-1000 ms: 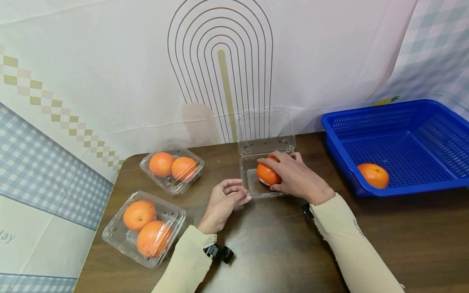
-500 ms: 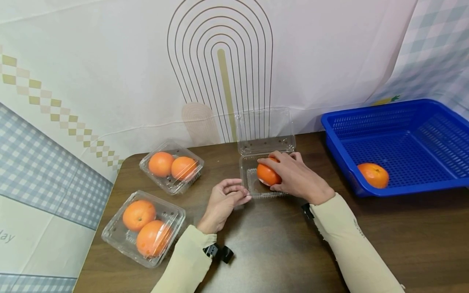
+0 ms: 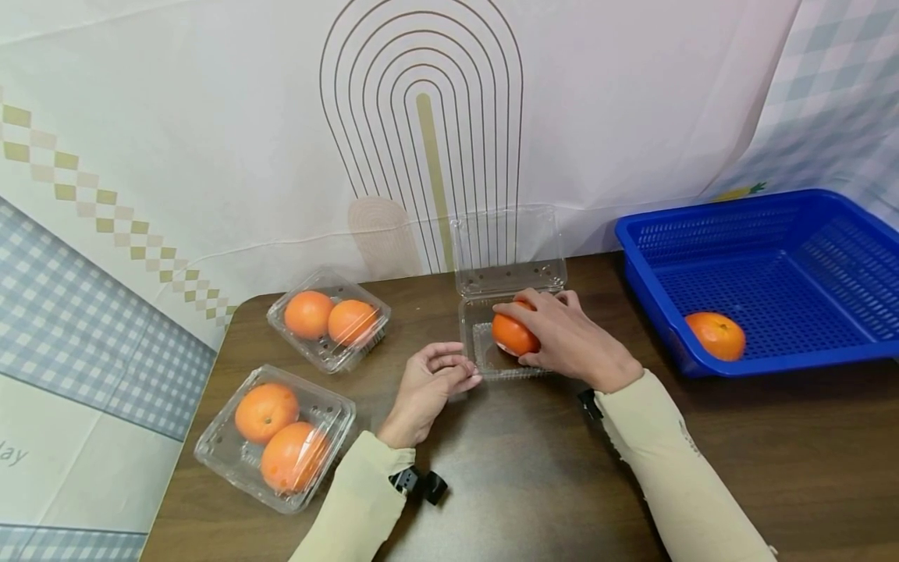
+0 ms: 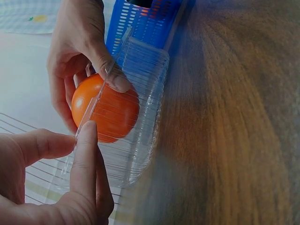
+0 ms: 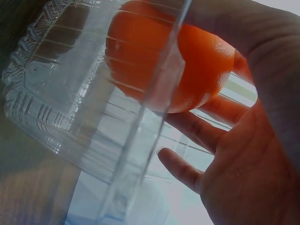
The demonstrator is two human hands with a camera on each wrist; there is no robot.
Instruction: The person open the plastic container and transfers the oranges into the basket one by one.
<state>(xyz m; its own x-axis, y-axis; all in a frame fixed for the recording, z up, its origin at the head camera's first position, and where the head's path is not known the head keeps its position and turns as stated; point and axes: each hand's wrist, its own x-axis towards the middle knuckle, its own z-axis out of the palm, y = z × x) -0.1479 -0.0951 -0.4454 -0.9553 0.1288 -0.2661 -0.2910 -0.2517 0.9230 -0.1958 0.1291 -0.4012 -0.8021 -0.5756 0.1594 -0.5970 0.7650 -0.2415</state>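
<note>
Head view: orange [image 3: 513, 332] held in a clear plastic box [image 3: 485, 347]

We find the orange inside the base of the box, gripped by the right hand [image 3: 579, 339], fingers over the far side and thumb on the near side. Through the clear wall, both wrist views show it partly below the rim; whether it touches the bottom we cannot tell. The left hand [image 3: 431, 386] pinches the box's rim at the near left corner between thumb and fingers. The lid [image 3: 509, 248] stands upright behind, hinged along the far edge.

To the right we note a blue basket [image 3: 794, 293], with a second orange [image 3: 716, 337] in its near left corner. To the left sit two closed packs: a far pack [image 3: 335, 361] and a near pack [image 3: 228, 460], each with two oranges side by side. All rest on a brown wooden table [image 3: 534, 460]. Pale sleeves [image 3: 674, 453] cover both forearms. Behind, we record a white backdrop [image 3: 211, 156] printed with nested arches.
</note>
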